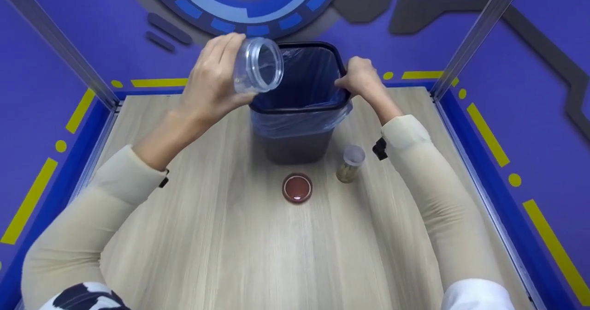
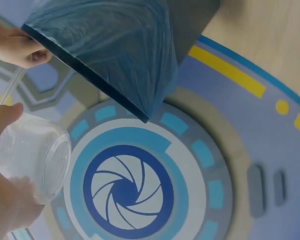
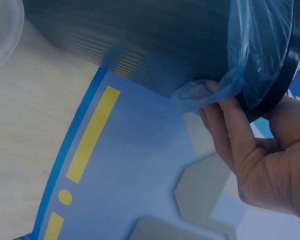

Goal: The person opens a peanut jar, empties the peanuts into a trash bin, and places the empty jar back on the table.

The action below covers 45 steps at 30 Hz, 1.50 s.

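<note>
In the head view my left hand (image 1: 214,72) grips a clear plastic jar (image 1: 246,65), tipped on its side with its open mouth facing the bin. The jar's inside looks see-through in the left wrist view, where its base (image 2: 55,165) shows. My right hand (image 1: 362,77) holds the right rim of a dark trash bin (image 1: 295,148), thumb over the edge. From the right wrist view, the fingers (image 3: 235,125) lie against the bin's outer side under the folded liner. A translucent blue bag (image 1: 299,123) lines the bin and hangs over its rim.
A round reddish-brown lid (image 1: 297,188) lies on the wooden table (image 1: 258,254) in front of the bin. To its right stands a small clear container (image 1: 350,164) with a whitish top and brownish contents. Blue-purple panels (image 1: 46,70) enclose the table at the back and sides.
</note>
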Motion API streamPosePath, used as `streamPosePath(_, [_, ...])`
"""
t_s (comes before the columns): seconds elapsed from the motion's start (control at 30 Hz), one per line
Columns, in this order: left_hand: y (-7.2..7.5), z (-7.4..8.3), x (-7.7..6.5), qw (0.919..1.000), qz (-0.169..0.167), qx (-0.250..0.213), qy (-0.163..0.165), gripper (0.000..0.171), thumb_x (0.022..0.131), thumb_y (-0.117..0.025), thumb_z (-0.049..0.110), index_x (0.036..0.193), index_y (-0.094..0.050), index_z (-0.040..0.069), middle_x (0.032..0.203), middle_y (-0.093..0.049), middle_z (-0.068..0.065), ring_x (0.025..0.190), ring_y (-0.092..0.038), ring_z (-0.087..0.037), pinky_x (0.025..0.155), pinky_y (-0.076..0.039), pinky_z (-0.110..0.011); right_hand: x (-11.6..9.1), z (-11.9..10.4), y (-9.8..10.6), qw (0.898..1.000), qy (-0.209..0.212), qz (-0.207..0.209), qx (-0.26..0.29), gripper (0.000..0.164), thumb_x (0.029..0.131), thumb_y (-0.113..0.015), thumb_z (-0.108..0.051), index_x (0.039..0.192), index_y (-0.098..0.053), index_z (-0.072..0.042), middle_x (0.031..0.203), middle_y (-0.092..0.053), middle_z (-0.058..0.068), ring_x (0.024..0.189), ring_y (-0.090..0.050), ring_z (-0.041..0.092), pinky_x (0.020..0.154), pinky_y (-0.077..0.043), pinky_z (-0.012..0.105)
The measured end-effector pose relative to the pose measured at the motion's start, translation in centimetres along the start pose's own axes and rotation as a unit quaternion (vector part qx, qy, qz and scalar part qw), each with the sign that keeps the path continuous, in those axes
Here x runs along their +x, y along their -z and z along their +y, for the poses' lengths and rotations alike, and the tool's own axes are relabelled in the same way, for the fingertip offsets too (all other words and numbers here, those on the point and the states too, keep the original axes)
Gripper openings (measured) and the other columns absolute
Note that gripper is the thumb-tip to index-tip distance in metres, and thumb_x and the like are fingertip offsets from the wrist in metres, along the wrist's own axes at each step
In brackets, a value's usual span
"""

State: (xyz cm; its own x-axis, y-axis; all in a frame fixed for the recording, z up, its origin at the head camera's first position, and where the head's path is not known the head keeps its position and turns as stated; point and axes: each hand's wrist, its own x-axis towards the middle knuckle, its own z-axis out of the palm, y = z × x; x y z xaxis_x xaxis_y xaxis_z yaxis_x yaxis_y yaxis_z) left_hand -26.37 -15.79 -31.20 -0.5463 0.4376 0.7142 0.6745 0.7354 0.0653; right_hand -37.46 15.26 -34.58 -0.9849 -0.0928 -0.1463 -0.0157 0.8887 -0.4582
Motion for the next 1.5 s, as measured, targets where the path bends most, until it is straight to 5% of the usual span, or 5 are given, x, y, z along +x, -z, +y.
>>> streamPosePath(0.57, [-1.7, 0.8, -6.3, 0.9908, 0.059, -0.078, 0.094, 0.088, 0.067, -0.093, 0.024, 0.136, -0.052, -0.010, 0.132, -0.059, -0.025, 0.125, -0.054, -0.039, 0.108, -0.045, -0.050, -0.2, 1.9, -0.5, 0.995, 0.010, -0.028, 0.093, 0.032, 0.096, -0.059, -0.024, 0.072, -0.043, -0.011, 0.065, -0.045, 0.000, 0.054, -0.065, 0.011, 0.053, -0.058, 0.026])
streamPosePath(0.7, [-2.0, 0.9, -7.5, 0.9873, 0.070, -0.087, 0.114, 0.089, 0.064, -0.095, 0.022, 0.136, -0.052, -0.009, 0.132, -0.059, -0.024, 0.125, -0.054, -0.040, 0.109, -0.044, -0.051, -1.1, 2.5, -0.7, 0.992, 0.031, -0.032, 0.118, 0.024, 0.098, -0.057, -0.026, 0.084, -0.057, -0.007, 0.071, -0.055, 0.003, 0.060, -0.067, 0.011, 0.058, -0.059, 0.025])
streamPosePath(0.9, [-2.9, 0.7, -9.0, 0.9804, 0.072, -0.098, 0.155, 0.095, 0.061, -0.096, 0.026, 0.138, -0.052, -0.008, 0.134, -0.059, -0.023, 0.126, -0.055, -0.037, 0.106, -0.047, -0.050, -2.8, 4.1, -1.3, 0.986, 0.060, 0.005, 0.158, 0.040, 0.102, -0.058, -0.033, 0.125, -0.063, -0.001, 0.115, -0.069, 0.016, 0.092, -0.069, 0.020, 0.080, -0.060, 0.030])
streamPosePath(1.1, [-3.9, 0.4, -10.8, 0.9731, 0.086, -0.104, 0.187, 0.096, 0.058, -0.097, 0.029, 0.136, -0.054, -0.005, 0.126, -0.063, -0.021, 0.117, -0.059, -0.034, 0.099, -0.050, -0.051, -4.6, 5.5, -2.3, 0.980, 0.097, 0.073, 0.156, 0.040, 0.104, -0.054, -0.031, 0.127, -0.063, 0.000, 0.122, -0.068, 0.019, 0.114, -0.064, 0.033, 0.096, -0.051, 0.046])
streamPosePath(1.5, [-6.7, 0.5, -16.3, 0.9506, 0.052, -0.143, 0.271, 0.097, 0.058, -0.098, 0.026, 0.136, -0.051, -0.006, 0.122, -0.062, -0.024, 0.114, -0.060, -0.038, 0.096, -0.051, -0.054, -8.3, 7.9, -6.1, 0.964, 0.122, 0.124, 0.202, 0.035, 0.105, -0.055, -0.024, 0.128, -0.062, 0.001, 0.126, -0.067, 0.018, 0.119, -0.063, 0.030, 0.103, -0.050, 0.045])
